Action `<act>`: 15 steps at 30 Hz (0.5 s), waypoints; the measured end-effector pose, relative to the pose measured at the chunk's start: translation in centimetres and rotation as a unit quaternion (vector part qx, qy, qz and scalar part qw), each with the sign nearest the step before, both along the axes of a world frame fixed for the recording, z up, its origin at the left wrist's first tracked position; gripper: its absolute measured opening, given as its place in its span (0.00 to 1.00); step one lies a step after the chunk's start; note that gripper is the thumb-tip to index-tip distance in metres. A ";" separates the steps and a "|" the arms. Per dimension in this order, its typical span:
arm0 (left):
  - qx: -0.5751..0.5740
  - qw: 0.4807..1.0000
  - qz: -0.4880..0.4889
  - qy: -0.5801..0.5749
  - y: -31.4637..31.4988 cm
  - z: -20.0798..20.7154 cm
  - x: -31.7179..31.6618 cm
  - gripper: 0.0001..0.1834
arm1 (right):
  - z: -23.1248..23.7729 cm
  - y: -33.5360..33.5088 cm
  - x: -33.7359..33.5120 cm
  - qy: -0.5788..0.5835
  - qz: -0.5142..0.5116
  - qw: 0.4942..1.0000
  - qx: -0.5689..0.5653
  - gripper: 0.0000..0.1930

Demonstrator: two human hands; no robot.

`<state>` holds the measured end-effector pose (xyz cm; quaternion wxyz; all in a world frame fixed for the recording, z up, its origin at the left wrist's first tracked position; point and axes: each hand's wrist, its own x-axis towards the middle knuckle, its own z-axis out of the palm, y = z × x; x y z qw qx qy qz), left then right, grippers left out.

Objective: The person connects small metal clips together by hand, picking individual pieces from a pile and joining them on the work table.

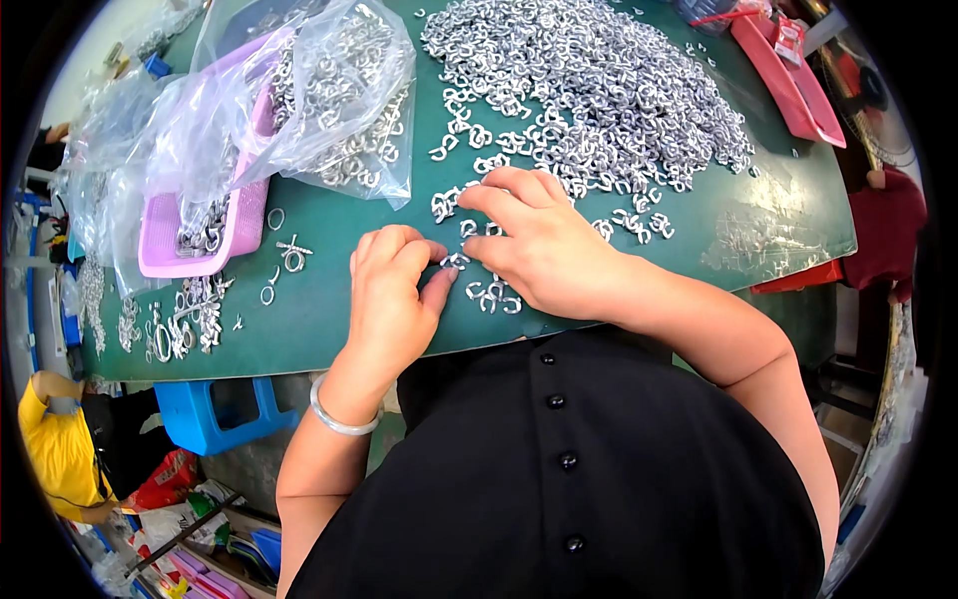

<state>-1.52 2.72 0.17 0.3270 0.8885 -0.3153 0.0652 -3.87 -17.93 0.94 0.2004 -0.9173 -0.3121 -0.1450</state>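
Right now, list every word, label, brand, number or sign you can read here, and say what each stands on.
No text is clear enough to quote.
Red-and-white packet, in the pinkish-red tray at upper right: printed marks, too small and blurred to read.
Red bag, lower left: pale marks, too blurred to read.
Metal pieces and purple basket: no lettering that I can make out.

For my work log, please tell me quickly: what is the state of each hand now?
Left hand: closed, pinching a small silver curved metal piece.
Right hand: partly curled over similar loose pieces; whether it grips one cannot be told.
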 end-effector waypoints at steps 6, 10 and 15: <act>-0.039 0.998 0.021 0.050 0.0 -0.2 -0.2 0.11 | -0.2 0.4 -0.3 0.002 0.016 1.000 -0.002 0.09; -0.040 0.998 0.026 0.045 0.0 -0.3 -0.2 0.11 | -0.1 0.3 -0.5 0.003 0.016 1.000 -0.012 0.10; -0.031 0.996 0.029 0.079 0.3 -0.4 -0.3 0.10 | -0.2 0.1 -0.7 0.011 0.020 1.000 -0.012 0.10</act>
